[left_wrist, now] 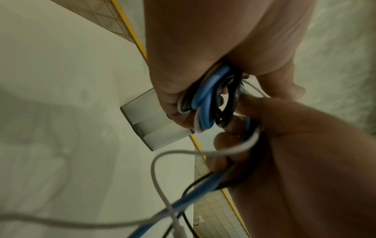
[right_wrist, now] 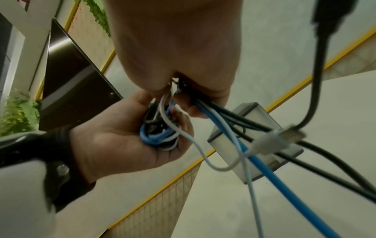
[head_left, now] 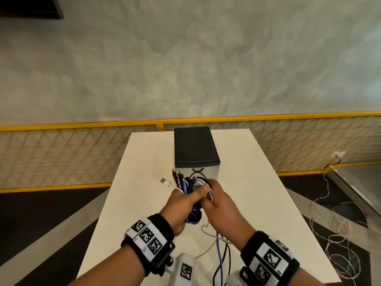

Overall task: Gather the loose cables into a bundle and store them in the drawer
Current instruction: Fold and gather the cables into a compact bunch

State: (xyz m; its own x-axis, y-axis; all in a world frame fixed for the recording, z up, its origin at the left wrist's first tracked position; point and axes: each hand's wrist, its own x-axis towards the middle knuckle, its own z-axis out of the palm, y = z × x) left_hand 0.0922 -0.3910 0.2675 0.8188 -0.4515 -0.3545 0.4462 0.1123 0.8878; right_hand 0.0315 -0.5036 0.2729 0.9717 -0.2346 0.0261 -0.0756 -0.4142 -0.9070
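My left hand [head_left: 185,200] grips a coiled bundle of blue, black and white cables [head_left: 190,190] just in front of the small drawer unit [head_left: 195,149], a grey box with a dark lid. In the left wrist view the coils [left_wrist: 205,103] loop out of its fist. My right hand [head_left: 219,200] touches the left and holds the trailing strands, which hang down toward me as loose tails [head_left: 220,256]. From the right wrist, blue, white and black strands [right_wrist: 230,128] run out of its fingers, with the coil [right_wrist: 158,135] in the left palm. A white USB plug [head_left: 165,182] sticks out left.
The white table [head_left: 257,203] carries the drawer unit at its far middle. A yellow-framed mesh railing [head_left: 82,153] runs behind it. A thin white cord [head_left: 338,240] lies tangled on the floor to the right. White camera mounts [head_left: 185,269] sit below my wrists.
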